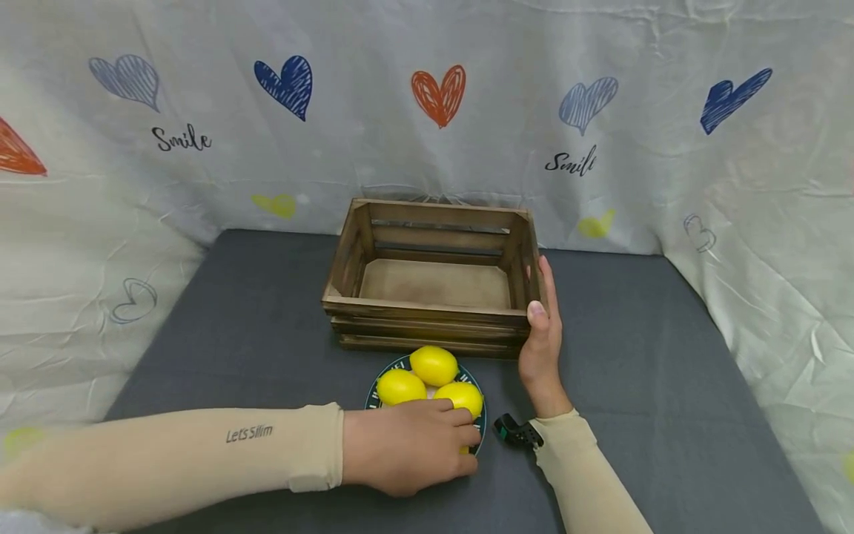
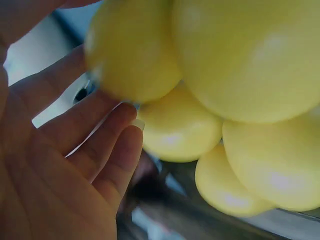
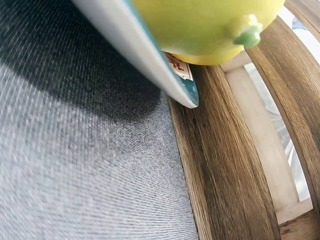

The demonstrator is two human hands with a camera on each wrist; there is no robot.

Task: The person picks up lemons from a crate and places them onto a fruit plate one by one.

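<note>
A dark-rimmed plate point(image 1: 382, 377) with several yellow lemons point(image 1: 434, 365) sits on the grey cloth just in front of an empty wooden crate point(image 1: 427, 310). My left hand point(image 1: 460, 445) lies knuckles-up over the plate's near side. Its fingers curl over a lemon, of which only a yellow sliver shows. In the left wrist view the palm and fingers point(image 2: 115, 150) cup toward crowded lemons point(image 2: 260, 55). My right hand point(image 1: 542, 311) rests against the crate's front right corner, thumb on the rim and fingers straight along the outer wall. The right wrist view shows a lemon point(image 3: 200, 25), the plate rim point(image 3: 140, 55) and the crate slats point(image 3: 225, 165).
A grey cloth point(image 1: 640, 356) covers the table. White sheets printed with hearts point(image 1: 437, 93) hang behind and on both sides. A small black wrist camera mount point(image 1: 514, 432) sits by my right sleeve. The crate stands near the back of the table.
</note>
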